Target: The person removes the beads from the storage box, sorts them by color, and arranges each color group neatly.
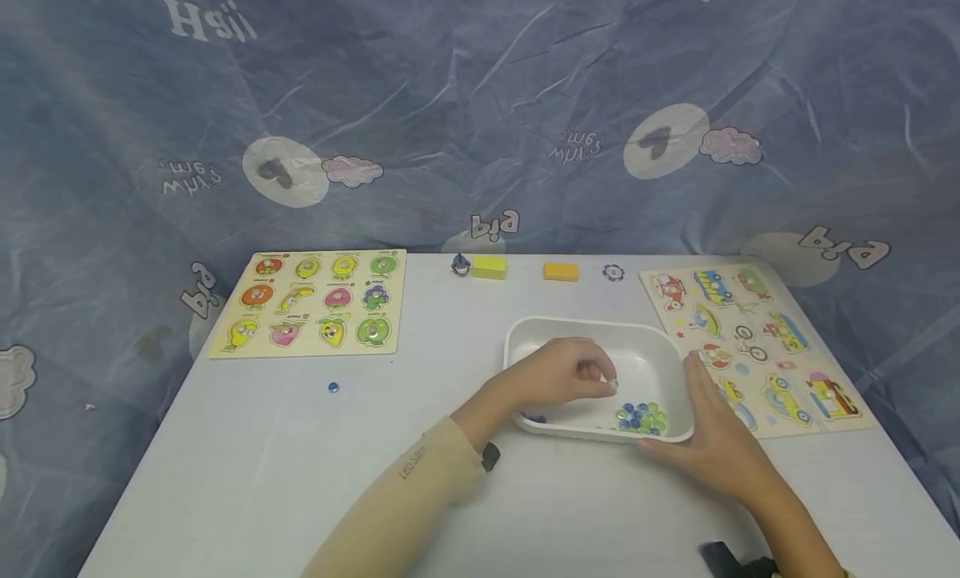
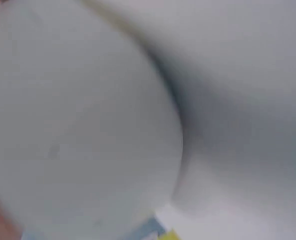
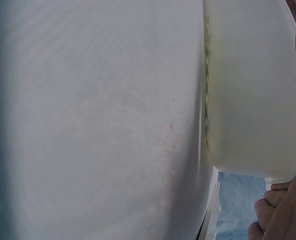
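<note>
The left hand [image 1: 558,374] reaches over the left part of a white tray [image 1: 525,330] and pinches a small pale bead [image 1: 613,384] between thumb and finger. Below the fingertips, a cluster of blue and yellow-green glass beads [image 1: 641,418] lies in the tray's near right corner. A few blue beads [image 1: 537,419] show at its near left corner, partly covered by the left wrist. The right hand [image 1: 712,436] holds the tray's right end, thumb at the near side and fingers along the right side. In the right wrist view the tray wall [image 3: 257,100] stands beside that hand's fingers [image 3: 267,210].
A fruit puzzle board [image 1: 348,311] lies at the back left, and a vehicle puzzle board [image 1: 750,369] behind the tray's right end. One blue bead [image 1: 333,387] sits alone at left. Along the back edge are a penguin figure [image 1: 461,265], yellow block [image 1: 489,268], orange block [image 1: 561,272] and patterned disc [image 1: 613,273].
</note>
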`<state>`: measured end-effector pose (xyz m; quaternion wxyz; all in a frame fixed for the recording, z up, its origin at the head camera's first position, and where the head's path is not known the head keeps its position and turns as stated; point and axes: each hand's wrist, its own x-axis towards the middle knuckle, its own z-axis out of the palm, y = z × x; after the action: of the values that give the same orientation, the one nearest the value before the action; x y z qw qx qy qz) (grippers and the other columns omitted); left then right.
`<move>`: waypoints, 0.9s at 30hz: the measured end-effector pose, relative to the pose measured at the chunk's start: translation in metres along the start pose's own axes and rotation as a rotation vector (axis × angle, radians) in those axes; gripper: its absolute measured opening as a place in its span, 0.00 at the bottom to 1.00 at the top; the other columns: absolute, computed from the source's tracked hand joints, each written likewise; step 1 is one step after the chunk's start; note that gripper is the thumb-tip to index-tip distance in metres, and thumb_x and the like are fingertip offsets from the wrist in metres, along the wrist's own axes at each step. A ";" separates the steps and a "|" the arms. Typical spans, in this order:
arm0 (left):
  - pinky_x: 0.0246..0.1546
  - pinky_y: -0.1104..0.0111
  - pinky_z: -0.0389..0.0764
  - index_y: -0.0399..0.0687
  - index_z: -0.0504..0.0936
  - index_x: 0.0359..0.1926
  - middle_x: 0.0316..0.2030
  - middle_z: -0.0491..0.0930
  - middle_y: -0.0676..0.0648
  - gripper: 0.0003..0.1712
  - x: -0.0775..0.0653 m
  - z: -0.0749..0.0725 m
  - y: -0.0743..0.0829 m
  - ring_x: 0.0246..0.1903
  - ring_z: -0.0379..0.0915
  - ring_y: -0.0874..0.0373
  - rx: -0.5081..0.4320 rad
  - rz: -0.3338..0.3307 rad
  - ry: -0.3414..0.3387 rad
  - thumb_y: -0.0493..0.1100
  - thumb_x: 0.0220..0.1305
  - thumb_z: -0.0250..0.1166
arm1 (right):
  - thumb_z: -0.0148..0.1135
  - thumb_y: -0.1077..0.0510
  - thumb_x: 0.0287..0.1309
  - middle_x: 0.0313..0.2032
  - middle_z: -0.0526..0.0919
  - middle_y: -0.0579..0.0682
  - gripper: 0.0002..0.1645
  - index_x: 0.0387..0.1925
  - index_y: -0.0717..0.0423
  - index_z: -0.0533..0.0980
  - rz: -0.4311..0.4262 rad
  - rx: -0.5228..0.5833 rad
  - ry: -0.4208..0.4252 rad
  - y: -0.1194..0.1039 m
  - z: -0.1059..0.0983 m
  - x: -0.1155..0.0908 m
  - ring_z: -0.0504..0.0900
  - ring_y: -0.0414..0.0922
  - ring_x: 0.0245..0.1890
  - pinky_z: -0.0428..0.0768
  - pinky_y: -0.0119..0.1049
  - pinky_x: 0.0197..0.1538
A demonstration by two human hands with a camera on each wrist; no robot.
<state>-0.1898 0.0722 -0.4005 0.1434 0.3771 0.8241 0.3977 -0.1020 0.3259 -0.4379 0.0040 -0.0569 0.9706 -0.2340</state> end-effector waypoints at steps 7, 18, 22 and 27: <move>0.41 0.75 0.77 0.58 0.81 0.38 0.32 0.76 0.59 0.07 -0.053 -0.044 0.002 0.36 0.72 0.68 -0.081 0.036 0.118 0.47 0.58 0.68 | 0.68 0.24 0.33 0.74 0.26 0.48 0.81 0.72 0.46 0.24 0.008 -0.006 0.002 0.000 0.000 0.001 0.36 0.61 0.73 0.47 0.68 0.66; 0.40 0.65 0.78 0.67 0.81 0.35 0.30 0.76 0.60 0.10 -0.165 -0.096 -0.027 0.34 0.72 0.64 -0.020 -0.119 0.353 0.48 0.52 0.72 | 0.67 0.24 0.34 0.73 0.24 0.48 0.81 0.71 0.47 0.24 0.007 -0.011 -0.008 0.002 0.000 0.000 0.34 0.61 0.73 0.45 0.67 0.67; 0.39 0.66 0.77 0.67 0.81 0.34 0.29 0.76 0.59 0.09 -0.202 -0.105 -0.044 0.34 0.72 0.64 0.028 -0.205 0.392 0.50 0.52 0.72 | 0.67 0.25 0.34 0.73 0.25 0.49 0.81 0.72 0.49 0.25 0.008 -0.003 -0.011 0.001 -0.001 -0.001 0.34 0.61 0.73 0.44 0.66 0.67; 0.36 0.70 0.76 0.66 0.81 0.33 0.28 0.76 0.57 0.09 -0.244 -0.110 -0.070 0.33 0.71 0.64 0.077 -0.316 0.407 0.49 0.50 0.73 | 0.67 0.25 0.35 0.73 0.25 0.49 0.80 0.71 0.47 0.24 0.007 0.001 -0.018 -0.001 -0.002 0.000 0.34 0.61 0.73 0.45 0.67 0.67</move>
<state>-0.1191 -0.1954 -0.3988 0.0206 0.1609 0.8992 0.4063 -0.1024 0.3261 -0.4363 0.0136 -0.0554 0.9706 -0.2339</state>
